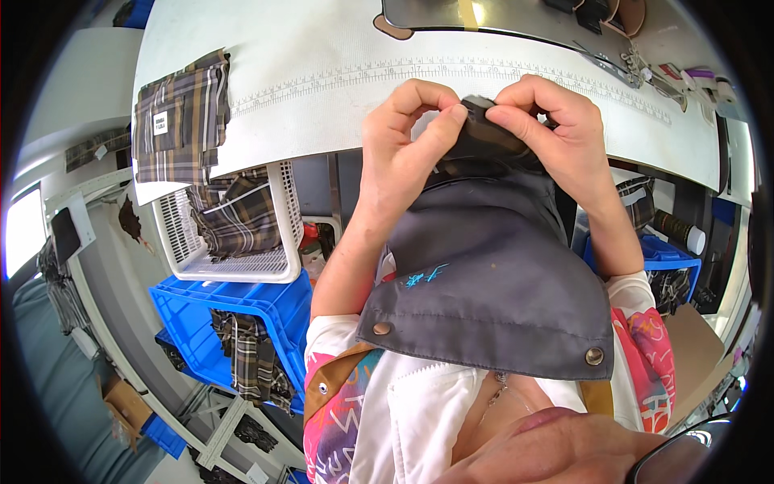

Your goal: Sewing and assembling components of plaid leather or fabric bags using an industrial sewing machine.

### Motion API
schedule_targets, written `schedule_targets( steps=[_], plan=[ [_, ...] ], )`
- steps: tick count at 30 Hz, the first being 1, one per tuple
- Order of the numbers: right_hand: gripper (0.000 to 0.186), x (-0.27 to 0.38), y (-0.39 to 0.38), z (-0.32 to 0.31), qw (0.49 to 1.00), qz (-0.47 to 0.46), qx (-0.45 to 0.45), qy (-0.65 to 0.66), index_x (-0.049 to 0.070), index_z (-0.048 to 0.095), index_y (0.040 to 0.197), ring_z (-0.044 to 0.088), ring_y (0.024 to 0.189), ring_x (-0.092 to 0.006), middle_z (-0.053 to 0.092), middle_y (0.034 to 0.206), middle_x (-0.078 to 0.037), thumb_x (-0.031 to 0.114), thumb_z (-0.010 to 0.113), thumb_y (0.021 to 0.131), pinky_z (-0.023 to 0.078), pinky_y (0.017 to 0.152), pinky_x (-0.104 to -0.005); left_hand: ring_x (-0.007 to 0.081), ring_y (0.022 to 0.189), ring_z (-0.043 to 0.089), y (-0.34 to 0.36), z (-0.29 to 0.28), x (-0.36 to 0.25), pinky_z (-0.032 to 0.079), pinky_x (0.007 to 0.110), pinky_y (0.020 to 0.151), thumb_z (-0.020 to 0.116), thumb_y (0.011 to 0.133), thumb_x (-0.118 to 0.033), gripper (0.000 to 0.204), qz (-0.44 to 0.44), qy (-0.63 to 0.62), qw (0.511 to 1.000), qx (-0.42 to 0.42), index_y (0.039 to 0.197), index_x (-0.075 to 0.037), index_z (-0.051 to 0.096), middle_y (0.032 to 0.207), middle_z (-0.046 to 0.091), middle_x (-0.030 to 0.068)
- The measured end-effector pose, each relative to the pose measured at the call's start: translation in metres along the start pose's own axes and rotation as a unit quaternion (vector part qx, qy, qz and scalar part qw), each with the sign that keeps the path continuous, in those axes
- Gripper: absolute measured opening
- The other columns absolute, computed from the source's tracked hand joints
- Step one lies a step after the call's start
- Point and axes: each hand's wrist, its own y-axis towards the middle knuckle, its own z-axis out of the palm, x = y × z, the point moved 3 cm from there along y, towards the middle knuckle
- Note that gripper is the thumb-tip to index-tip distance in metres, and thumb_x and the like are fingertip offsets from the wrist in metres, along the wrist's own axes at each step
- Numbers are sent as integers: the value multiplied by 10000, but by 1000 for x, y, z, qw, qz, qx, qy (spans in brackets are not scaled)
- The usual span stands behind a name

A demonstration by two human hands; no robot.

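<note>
A long white table with ruler marks runs across the room. At its near edge, a small piece of dark, shiny cloth is held up over a dark grey cloth apron. The left hand and right hand each pinch its top between thumb and finger. Brown plaid folded cloth lies on the table's left end, near a white plastic basket and a big blue plastic box.

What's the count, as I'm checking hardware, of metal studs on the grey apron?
2 visible: left stud and right stud, at chest-end corners of the apron; others may be hidden.
</note>
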Motion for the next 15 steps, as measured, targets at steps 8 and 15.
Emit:
schedule_targets(
  steps=[8,15],
  plan=[
    [81,4,0,-1,993,-101,-6,-63,-7,614,891,538,650,-125,582,743,-59,47,619,831,418,587,-246,53,788,520,1,8,5,428,202,708,571,882,-108,141,-72,-162,983,57,953,10,601,897,608,22],
    [140,13,2,-5,968,-213,-9,-129,22,634,890,530,608,-204,552,705,-70,16,659,752,413,544,-286,55,750,564,6,3,15,437,177,661,610,874,-140,214,-171,-193,953,160,1007,25,640,833,635,14]
  ],
)
